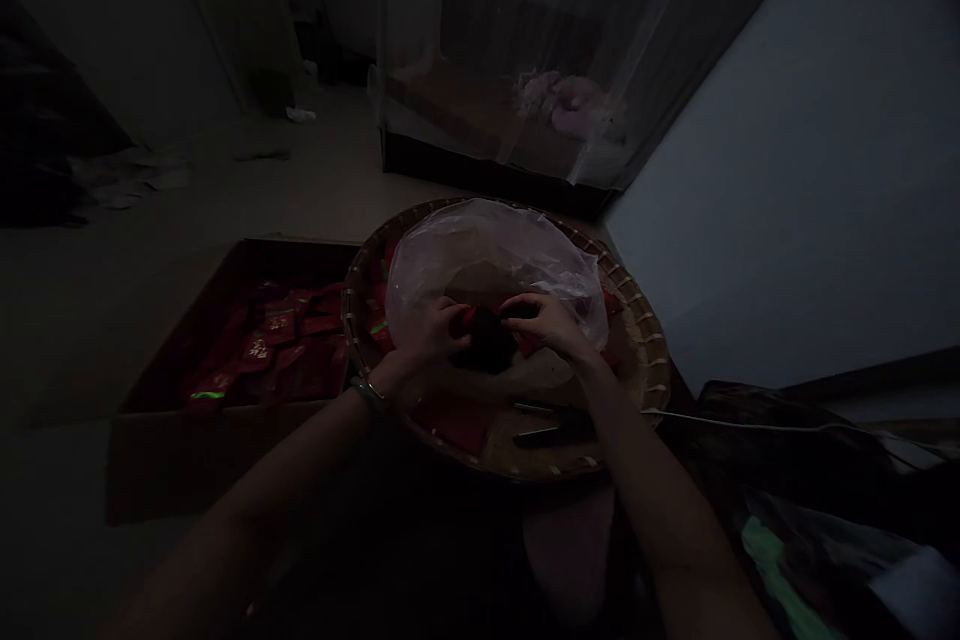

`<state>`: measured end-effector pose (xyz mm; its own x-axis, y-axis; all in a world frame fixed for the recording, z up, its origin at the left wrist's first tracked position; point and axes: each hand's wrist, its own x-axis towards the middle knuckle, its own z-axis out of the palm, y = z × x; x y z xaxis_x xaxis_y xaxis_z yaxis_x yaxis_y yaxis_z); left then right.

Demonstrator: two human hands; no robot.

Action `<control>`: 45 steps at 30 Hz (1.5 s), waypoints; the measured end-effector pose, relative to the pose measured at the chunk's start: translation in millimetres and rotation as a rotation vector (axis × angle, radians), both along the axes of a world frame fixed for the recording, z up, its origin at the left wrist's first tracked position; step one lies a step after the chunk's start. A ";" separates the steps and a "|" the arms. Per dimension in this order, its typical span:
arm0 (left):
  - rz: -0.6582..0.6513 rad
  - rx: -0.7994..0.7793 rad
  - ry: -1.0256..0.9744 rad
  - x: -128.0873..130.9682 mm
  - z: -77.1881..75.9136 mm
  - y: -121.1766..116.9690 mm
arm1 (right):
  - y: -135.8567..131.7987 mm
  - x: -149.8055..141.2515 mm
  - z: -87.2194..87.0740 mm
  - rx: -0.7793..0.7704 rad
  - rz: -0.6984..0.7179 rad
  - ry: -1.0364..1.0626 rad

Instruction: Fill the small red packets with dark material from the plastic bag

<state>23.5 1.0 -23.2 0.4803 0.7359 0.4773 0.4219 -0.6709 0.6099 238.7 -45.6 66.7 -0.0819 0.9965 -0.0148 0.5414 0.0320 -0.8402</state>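
Note:
My left hand [424,340] and my right hand [547,325] meet over a round woven bamboo tray [645,350], and both press their fingers onto a dark bundle [487,340] with bits of red at its edges. The dim light hides what the bundle is. Behind my hands, a clear plastic bag [480,260] lies bunched in the tray. Loose red packets [457,425] lie under it and around it. Near the tray's front rim, below my right wrist, rests a dark metal tool [540,430], possibly scissors.
Left of the tray stands a cardboard box [225,320] full of red packets. A thin white cord [750,423] runs right from the tray over dark cloth. A white wall rises on the right, and a netted bed stands ahead.

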 end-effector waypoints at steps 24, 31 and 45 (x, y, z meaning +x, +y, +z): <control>-0.007 0.010 0.013 -0.3 -5.1 2.0 | 3.9 -31.9 15.6 0.065 0.080 -0.033; -0.010 0.001 0.006 0.5 -6.1 2.3 | -1.0 -36.2 14.0 0.011 0.025 0.028; 0.017 0.004 0.025 1.4 -2.2 -0.5 | -8.6 -35.3 -8.5 0.182 0.094 -0.437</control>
<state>24.8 0.5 -25.5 0.4792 0.7422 0.4686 0.4481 -0.6659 0.5964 203.4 -54.2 58.2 -0.1962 0.9748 0.1060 0.8305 0.2227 -0.5106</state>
